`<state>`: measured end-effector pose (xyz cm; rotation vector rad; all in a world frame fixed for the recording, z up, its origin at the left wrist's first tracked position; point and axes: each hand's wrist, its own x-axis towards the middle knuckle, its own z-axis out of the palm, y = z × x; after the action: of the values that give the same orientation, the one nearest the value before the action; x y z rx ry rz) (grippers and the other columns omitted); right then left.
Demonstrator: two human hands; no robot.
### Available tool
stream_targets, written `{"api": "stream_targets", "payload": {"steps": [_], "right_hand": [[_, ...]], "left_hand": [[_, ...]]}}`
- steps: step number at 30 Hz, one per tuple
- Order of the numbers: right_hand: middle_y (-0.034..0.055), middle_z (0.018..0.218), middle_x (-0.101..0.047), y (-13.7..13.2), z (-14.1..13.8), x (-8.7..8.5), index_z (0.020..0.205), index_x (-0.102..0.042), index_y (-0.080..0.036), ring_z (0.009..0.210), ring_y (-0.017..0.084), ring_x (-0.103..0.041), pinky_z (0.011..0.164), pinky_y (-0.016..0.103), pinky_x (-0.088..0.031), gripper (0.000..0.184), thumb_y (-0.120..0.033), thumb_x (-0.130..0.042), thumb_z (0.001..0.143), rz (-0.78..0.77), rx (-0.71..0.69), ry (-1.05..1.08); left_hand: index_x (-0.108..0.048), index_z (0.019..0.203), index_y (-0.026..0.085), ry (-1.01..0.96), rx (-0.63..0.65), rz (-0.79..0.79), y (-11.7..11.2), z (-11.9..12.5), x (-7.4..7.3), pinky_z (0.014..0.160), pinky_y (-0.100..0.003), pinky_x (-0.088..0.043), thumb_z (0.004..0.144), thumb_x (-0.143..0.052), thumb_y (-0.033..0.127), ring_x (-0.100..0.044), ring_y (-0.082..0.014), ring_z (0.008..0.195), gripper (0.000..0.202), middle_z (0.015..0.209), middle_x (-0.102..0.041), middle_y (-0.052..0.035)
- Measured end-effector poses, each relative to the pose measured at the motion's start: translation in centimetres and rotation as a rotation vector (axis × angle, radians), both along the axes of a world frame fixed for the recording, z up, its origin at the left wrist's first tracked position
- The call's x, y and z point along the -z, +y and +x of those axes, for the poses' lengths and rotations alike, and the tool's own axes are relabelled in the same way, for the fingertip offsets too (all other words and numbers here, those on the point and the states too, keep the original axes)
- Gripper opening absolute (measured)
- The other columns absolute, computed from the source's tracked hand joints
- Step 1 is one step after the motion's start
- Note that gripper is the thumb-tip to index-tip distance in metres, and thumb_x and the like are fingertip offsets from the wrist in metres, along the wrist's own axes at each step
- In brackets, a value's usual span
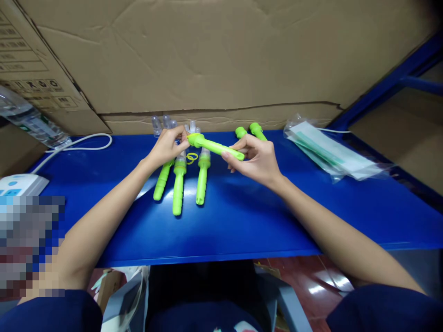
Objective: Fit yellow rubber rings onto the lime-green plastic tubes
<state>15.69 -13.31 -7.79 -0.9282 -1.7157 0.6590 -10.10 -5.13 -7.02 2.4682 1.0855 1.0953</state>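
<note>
Blue table [242,221], green tubes [179,184], yellow ring [191,157], plastic packets [328,152], white cable [79,144]

Blue counter [242,216] runs 9 to 3. Plain cardboard wall [207,55] fills 12. Printed carton [31,69] at 10, with a clear bag [31,121] leaning against it. White cable [86,140] loops along the back edge at 10. White device [19,183] with blue buttons sits at 9. Stack of sealed pouches [328,152] at 2, blue shelf frame [391,80] above it. Three green tubes [178,193] lie side by side at centre, long axes roughly 12 to 6. Yellow ring [191,157] lies between the middle and right ones. Clear caps [162,123] stand at the back wall, 11 to 12. Two green pieces [256,129] at 1. Glossy reddish floor [311,281] at 5.
</note>
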Motion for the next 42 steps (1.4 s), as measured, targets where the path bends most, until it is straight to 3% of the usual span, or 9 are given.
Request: {"api": "stream_targets", "payload": {"steps": [8, 12, 16, 19, 23, 29, 33, 36, 42], "right_hand": [[0.0024, 0.078, -0.071, 3.4, 2.8, -0.5, 0.076, -0.051, -0.023, 0.063, 0.015, -0.068, 0.059, 0.03, -0.056, 0.059, -0.068, -0.086, 0.06, -0.094, -0.089, 0.064], [0.0042, 0.08, -0.071, 4.7, 4.8, -0.3, 0.079, -0.051, -0.024, 0.069, 0.018, -0.067, 0.062, 0.033, -0.054, 0.06, -0.073, -0.08, 0.063, -0.087, 0.043, 0.018], [0.0076, 0.075, -0.069, 4.5, 5.8, -0.8, 0.077, -0.053, -0.023, 0.069, 0.022, -0.065, 0.063, 0.035, -0.049, 0.044, -0.062, -0.072, 0.078, 0.048, 0.439, -0.296], [0.0132, 0.083, -0.071, 3.6, 5.1, -1.1, 0.085, -0.058, -0.02, 0.077, 0.03, -0.068, 0.067, 0.038, -0.047, 0.029, -0.049, -0.064, 0.085, 0.05, 0.617, -0.636], [0.0178, 0.093, -0.071, 2.9, 3.6, -0.5, 0.103, -0.058, -0.017, 0.083, 0.035, -0.069, 0.068, 0.039, -0.046, 0.027, -0.04, -0.058, 0.089, -0.04, 0.665, -0.967], [0.0169, 0.086, -0.07, 3.3, 3.2, 0.7, 0.107, -0.059, -0.013, 0.082, 0.035, -0.069, 0.068, 0.04, -0.048, 0.035, -0.04, -0.065, 0.085, -0.069, 0.574, -1.173], [0.0175, 0.095, -0.069, 2.4, 2.0, 0.4, 0.1, -0.06, -0.015, 0.092, 0.033, -0.066, 0.076, 0.041, -0.049, 0.027, -0.04, -0.054, 0.094, 0.096, 0.514, -0.997], [0.0138, 0.097, -0.069, 1.1, -0.2, 0.7, 0.099, -0.06, -0.018, 0.093, 0.028, -0.065, 0.082, 0.04, -0.049, 0.026, -0.039, -0.046, 0.1, 0.168, 0.343, -0.711], [0.006, 0.087, -0.069, 0.4, -2.7, 2.1, 0.095, -0.062, -0.021, 0.074, 0.019, -0.063, 0.069, 0.033, -0.049, 0.033, -0.054, -0.058, 0.095, 0.041, 0.115, -0.235]], "left_hand": [[-0.048, 0.072, 0.019, -0.056, 0.09, -0.036, -0.4, 0.1, 0.0, 0.078, -0.029, -0.05, 0.078, -0.054, 0.021, -0.066, -0.0176, 0.084, 0.009, 0.085, -0.07, -0.0045], [-0.052, 0.074, 0.019, -0.026, 0.094, -0.127, -0.3, -0.5, 0.1, 0.077, -0.028, -0.05, 0.077, -0.054, 0.022, -0.067, -0.017, 0.08, 0.005, 0.079, -0.07, -0.0031], [-0.059, 0.073, 0.017, 0.174, 0.059, -0.1, 0.0, -0.8, 0.3, 0.073, -0.027, -0.045, 0.076, -0.056, 0.025, -0.062, -0.0156, 0.073, 0.009, 0.076, -0.068, -0.0014], [-0.058, 0.071, 0.017, 0.294, 0.038, -0.071, 0.3, -0.7, 0.6, 0.081, -0.031, -0.043, 0.081, -0.058, 0.03, -0.062, -0.018, 0.081, 0.017, 0.086, -0.069, -0.0041], [-0.056, 0.066, 0.017, 0.38, -0.046, -0.086, 0.3, -0.6, 0.7, 0.092, -0.038, -0.039, 0.084, -0.063, 0.038, -0.062, -0.0217, 0.09, 0.028, 0.094, -0.069, -0.0061], [-0.06, 0.078, 0.018, 0.36, -0.131, -0.133, 0.1, -0.5, 0.4, 0.097, -0.042, -0.038, 0.081, -0.069, 0.029, -0.064, -0.0231, 0.085, 0.014, 0.08, -0.068, -0.0022], [-0.057, 0.092, 0.018, 0.178, -0.06, -0.129, -0.1, -0.2, 0.5, 0.092, -0.039, -0.045, 0.081, -0.067, 0.024, -0.069, -0.022, 0.086, 0.015, 0.083, -0.071, -0.0024], [-0.055, 0.096, 0.018, -0.005, 0.075, -0.206, -0.9, 0.8, 0.1, 0.082, -0.032, -0.051, 0.082, -0.067, 0.026, -0.071, -0.0197, 0.085, 0.02, 0.084, -0.071, -0.0031], [-0.055, 0.094, 0.017, -0.232, 0.294, -0.349, -3.3, 3.4, -1.1, 0.073, -0.025, -0.053, 0.083, -0.074, 0.033, -0.072, -0.0155, 0.083, 0.027, 0.087, -0.07, -0.0032]]}}
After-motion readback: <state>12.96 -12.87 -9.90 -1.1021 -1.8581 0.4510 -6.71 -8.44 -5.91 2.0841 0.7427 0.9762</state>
